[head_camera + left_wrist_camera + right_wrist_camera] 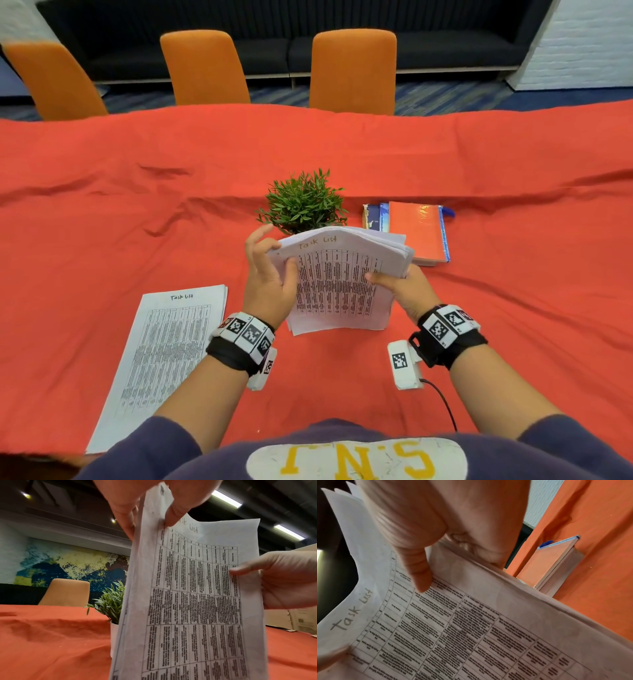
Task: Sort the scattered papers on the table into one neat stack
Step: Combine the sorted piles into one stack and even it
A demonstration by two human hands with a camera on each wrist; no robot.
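I hold a bundle of printed "Task List" sheets [337, 284] upright above the red cloth, its top edge bent away from me. My left hand [270, 270] pinches the bundle's left edge, thumb on the front sheet, as the left wrist view shows on the papers [193, 601]. My right hand [397, 284] grips the right edge, thumb on the front and fingers behind; the right wrist view shows this grip on the sheets [471, 628]. A second set of Task List papers [164, 359] lies flat on the cloth at the near left.
A small potted plant [303, 204] stands just behind the held bundle. To its right lie an orange notebook [416, 233] and other books with a blue pen. Orange chairs [352, 68] line the table's far side. The red tablecloth [137, 212] is wrinkled.
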